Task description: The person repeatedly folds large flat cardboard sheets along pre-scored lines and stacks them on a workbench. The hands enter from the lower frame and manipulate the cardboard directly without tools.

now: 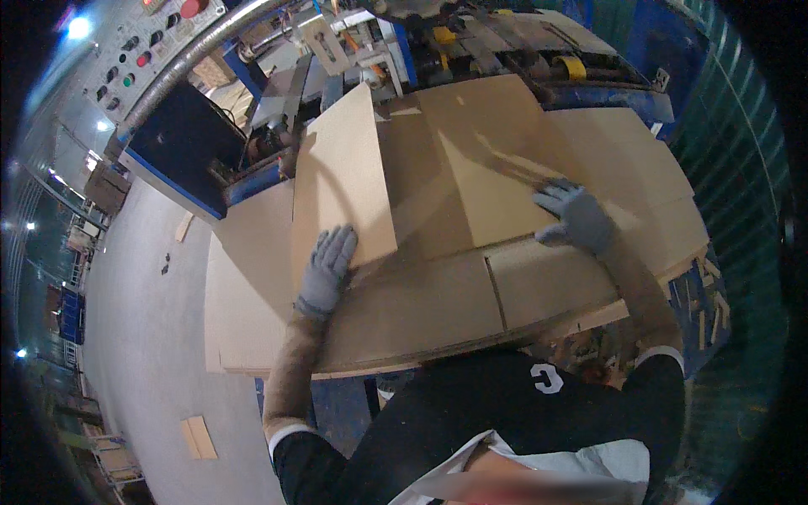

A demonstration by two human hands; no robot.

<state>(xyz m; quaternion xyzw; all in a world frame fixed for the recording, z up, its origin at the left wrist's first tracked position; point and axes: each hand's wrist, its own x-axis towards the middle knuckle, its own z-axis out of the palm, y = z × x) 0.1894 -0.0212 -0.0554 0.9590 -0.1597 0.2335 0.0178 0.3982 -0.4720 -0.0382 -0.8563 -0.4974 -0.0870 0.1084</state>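
Note:
A sheet of brown cardboard (471, 160) lies in front of me on top of larger cardboard sheets (404, 299). Its left panel (345, 172) stands tilted up along a crease. My left hand (326, 269), in a grey glove, rests on the near left part of that panel with its fingers stretched out. On the right, my right hand (576, 216), also gloved in grey, touches the sheet's right panel near its front edge. The fingers of that hand are spread and grip nothing.
A machine with rollers and metal bars (505, 50) stands beyond the cardboard. At the upper left is a control panel (143, 63) with buttons. Cardboard scraps (711, 307) lie at the lower right, and another piece (199, 438) is on the floor at left. A green corrugated wall (741, 143) bounds the right.

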